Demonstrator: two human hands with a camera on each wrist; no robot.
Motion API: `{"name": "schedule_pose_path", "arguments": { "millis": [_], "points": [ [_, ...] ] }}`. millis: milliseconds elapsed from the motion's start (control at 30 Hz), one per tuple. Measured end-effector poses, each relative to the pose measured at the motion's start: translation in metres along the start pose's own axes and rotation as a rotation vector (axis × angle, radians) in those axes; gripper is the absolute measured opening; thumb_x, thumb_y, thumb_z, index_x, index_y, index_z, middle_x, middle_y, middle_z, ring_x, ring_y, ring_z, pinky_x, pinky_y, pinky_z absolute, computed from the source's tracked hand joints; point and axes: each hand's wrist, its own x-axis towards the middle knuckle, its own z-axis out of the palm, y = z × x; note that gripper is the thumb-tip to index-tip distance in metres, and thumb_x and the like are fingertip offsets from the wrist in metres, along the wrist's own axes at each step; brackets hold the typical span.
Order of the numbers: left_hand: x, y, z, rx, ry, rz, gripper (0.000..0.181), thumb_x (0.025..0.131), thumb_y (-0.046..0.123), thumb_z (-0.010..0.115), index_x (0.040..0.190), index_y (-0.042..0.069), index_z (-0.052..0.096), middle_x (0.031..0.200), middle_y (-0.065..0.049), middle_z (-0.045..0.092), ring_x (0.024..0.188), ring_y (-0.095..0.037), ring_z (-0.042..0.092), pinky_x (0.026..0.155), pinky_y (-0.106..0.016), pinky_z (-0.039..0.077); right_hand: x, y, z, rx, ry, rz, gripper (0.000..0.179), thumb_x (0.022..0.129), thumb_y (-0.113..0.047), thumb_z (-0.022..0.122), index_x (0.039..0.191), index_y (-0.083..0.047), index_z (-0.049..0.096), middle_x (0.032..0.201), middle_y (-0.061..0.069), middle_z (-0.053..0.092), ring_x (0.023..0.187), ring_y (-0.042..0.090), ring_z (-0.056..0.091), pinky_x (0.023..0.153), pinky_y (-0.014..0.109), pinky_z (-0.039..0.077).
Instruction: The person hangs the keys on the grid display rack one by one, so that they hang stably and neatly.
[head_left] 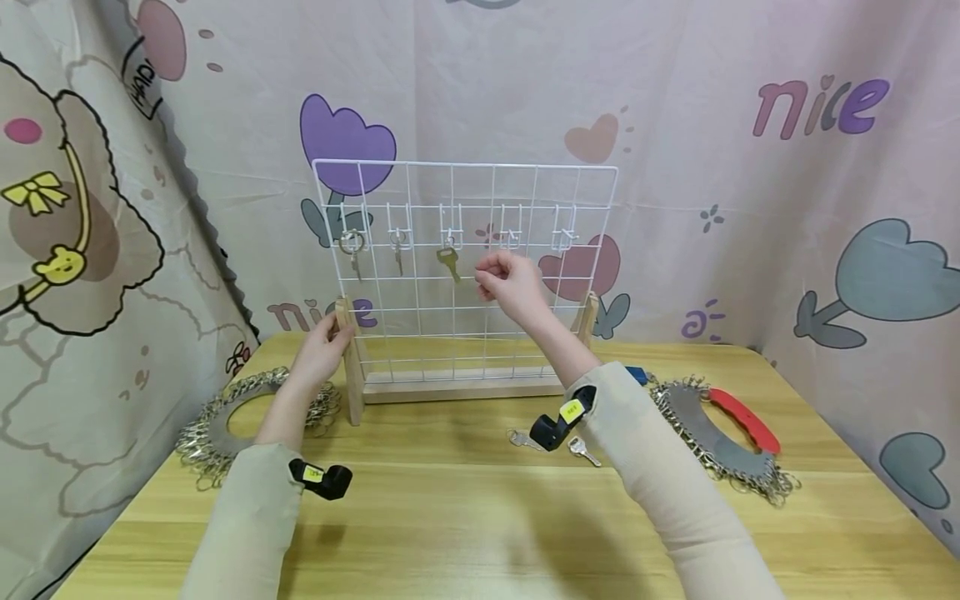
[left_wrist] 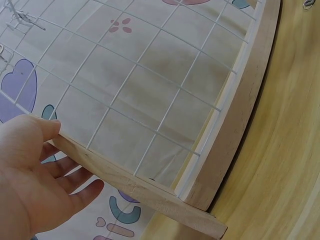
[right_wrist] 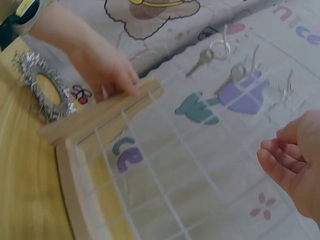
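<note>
A white wire grid rack [head_left: 472,310] stands upright in a wooden base [head_left: 465,388]. My left hand [head_left: 324,346] grips its left wooden post [left_wrist: 135,187], thumb in front and fingers behind. My right hand [head_left: 513,287] is raised before the grid, its fingers loosely bent with nothing seen between them. Just left of those fingertips, a brass-coloured key [head_left: 448,260] hangs from the middle hook. Farther left hang a key on a large ring [head_left: 352,243] and a silver key [head_left: 398,254]. The two right-hand hooks [head_left: 564,239] hold no keys that I can see.
Two silver keys, one [head_left: 583,451] beside the other [head_left: 525,439], lie on the table before the rack. A curved grey holder with a red handle [head_left: 744,421] and many metal rings lies right; a similar ringed holder [head_left: 217,429] lies left, behind my left forearm.
</note>
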Motion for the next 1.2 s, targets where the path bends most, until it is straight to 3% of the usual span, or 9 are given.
{"name": "schedule_pose_path", "arguments": {
  "millis": [233, 467, 600, 733, 967, 1200],
  "points": [
    [0.0, 0.001, -0.001, -0.001, 0.002, -0.01, 0.059, 0.102, 0.029, 0.033, 0.146, -0.005, 0.013, 0.139, -0.031, 0.027, 0.132, -0.043, 0.023, 0.107, -0.055, 0.022, -0.015, 0.031, -0.014, -0.036, -0.026, 0.049, 0.013, 0.089, -0.001, 0.06, 0.097, 0.008, 0.063, 0.082, 0.018, 0.064, 0.077, 0.037, 0.063, 0.064, 0.027, 0.055],
    [0.0, 0.001, 0.0, -0.004, -0.002, -0.006, 0.059, 0.102, 0.03, 0.033, 0.147, -0.003, 0.013, 0.14, -0.031, 0.027, 0.132, -0.043, 0.021, 0.106, -0.055, 0.022, -0.04, 0.066, -0.024, -0.018, -0.078, 0.081, 0.013, 0.089, -0.001, 0.059, 0.098, 0.008, 0.062, 0.082, 0.013, 0.063, 0.076, 0.03, 0.062, 0.072, 0.04, 0.055],
    [0.002, 0.001, 0.0, -0.011, -0.01, -0.005, 0.06, 0.102, 0.03, 0.032, 0.147, -0.003, 0.01, 0.141, -0.031, 0.025, 0.132, -0.043, 0.021, 0.106, -0.055, 0.022, -0.06, 0.079, -0.026, -0.017, -0.08, 0.116, 0.015, 0.087, 0.0, 0.061, 0.1, 0.01, 0.062, 0.085, 0.016, 0.065, 0.079, 0.035, 0.062, 0.07, 0.035, 0.055],
    [0.001, 0.002, -0.002, -0.019, -0.014, -0.006, 0.06, 0.102, 0.029, 0.032, 0.147, -0.004, 0.009, 0.141, -0.031, 0.026, 0.131, -0.043, 0.023, 0.106, -0.054, 0.024, -0.079, 0.098, -0.025, -0.012, -0.091, 0.141, 0.018, 0.085, 0.001, 0.063, 0.1, 0.012, 0.061, 0.087, 0.019, 0.065, 0.073, 0.025, 0.063, 0.067, 0.032, 0.055],
    [0.001, 0.0, -0.001, -0.016, -0.02, -0.008, 0.06, 0.102, 0.029, 0.032, 0.147, -0.004, 0.008, 0.141, -0.031, 0.025, 0.132, -0.043, 0.022, 0.107, -0.054, 0.022, -0.102, 0.133, -0.027, -0.079, -0.17, 0.185, 0.018, 0.083, 0.001, 0.065, 0.098, 0.011, 0.063, 0.081, 0.009, 0.064, 0.076, 0.03, 0.06, 0.065, 0.031, 0.053],
    [0.001, -0.002, 0.0, -0.019, -0.024, -0.007, 0.061, 0.102, 0.029, 0.032, 0.147, -0.003, 0.007, 0.142, -0.032, 0.024, 0.131, -0.043, 0.024, 0.106, -0.054, 0.024, -0.114, 0.149, -0.021, -0.123, -0.297, 0.177, 0.017, 0.083, 0.001, 0.066, 0.097, 0.011, 0.064, 0.083, 0.006, 0.064, 0.076, 0.012, 0.057, 0.068, 0.024, 0.049]
  ]
}}
